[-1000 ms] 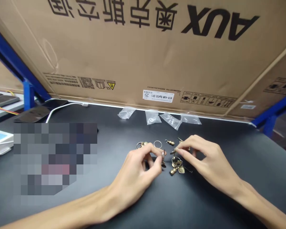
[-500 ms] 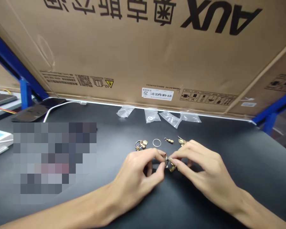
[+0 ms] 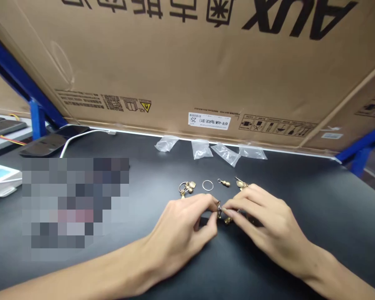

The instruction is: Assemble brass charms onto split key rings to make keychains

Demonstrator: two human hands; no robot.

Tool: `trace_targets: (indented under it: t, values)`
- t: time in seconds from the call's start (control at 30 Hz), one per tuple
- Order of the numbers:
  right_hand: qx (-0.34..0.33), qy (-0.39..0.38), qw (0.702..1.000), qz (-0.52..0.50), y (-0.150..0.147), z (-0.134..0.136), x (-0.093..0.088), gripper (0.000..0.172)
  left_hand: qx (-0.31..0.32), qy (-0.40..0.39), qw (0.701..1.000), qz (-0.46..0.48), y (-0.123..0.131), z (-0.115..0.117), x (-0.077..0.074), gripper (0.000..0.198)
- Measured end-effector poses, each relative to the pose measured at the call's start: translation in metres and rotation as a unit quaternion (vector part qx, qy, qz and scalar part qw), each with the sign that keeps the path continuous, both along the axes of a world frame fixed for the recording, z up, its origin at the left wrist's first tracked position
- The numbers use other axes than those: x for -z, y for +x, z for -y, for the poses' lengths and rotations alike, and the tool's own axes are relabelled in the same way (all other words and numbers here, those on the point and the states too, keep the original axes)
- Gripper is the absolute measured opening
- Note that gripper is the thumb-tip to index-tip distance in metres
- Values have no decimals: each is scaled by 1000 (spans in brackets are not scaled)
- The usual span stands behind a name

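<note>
My left hand [image 3: 187, 227] and my right hand [image 3: 262, 223] meet fingertip to fingertip over the black table [image 3: 300, 196]. Between them both pinch one small key ring with brass charms [image 3: 222, 213], mostly hidden by the fingers. Just beyond my hands lie a ring with brass charms [image 3: 186, 187], a bare silver split ring [image 3: 208, 185], a small brass gourd charm [image 3: 224, 182] and a brass charm [image 3: 242, 183] beside my right knuckles.
Several small clear plastic bags [image 3: 200, 149] lie along the foot of a big cardboard box [image 3: 187, 71] that walls off the back. A white cable [image 3: 81, 139] and dark flat devices [image 3: 46, 143] sit far left, next to a blue frame post [image 3: 37, 121].
One second ago my hands were apart, the right over a charm ring on the table. They have come together and both pinch the small ring with charms. The view shifted slightly.
</note>
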State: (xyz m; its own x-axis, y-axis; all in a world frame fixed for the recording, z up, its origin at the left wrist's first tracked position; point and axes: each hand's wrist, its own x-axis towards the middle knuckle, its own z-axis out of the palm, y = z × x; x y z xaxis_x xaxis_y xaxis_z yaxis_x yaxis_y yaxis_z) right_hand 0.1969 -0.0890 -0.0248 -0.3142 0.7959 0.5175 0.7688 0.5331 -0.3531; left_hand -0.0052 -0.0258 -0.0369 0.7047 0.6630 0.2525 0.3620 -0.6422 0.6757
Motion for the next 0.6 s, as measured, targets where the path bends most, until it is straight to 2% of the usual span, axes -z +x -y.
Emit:
trace_targets:
  t: [0.07,0.23,0.3,0.4,0.5,0.6]
  values:
    - [-4,21,999,25,-2,0,-1,11,-11,-7,1000,3,0,1,1,10]
    - [-18,147,982,117,-6,2,-2,12,-32,-83,995,33,0,-1,0,8]
    - [-18,165,979,121,-7,3,-2,13,-34,-106,992,62,1,-1,-1,8]
    - [7,136,987,79,-8,4,-2,11,-36,-114,988,96,1,-2,-3,9]
    - [48,60,996,40,-8,3,0,18,-33,-107,988,110,1,-1,-5,9]
    - [58,8,998,21,-6,2,1,16,-32,-95,988,116,2,-2,-7,10]
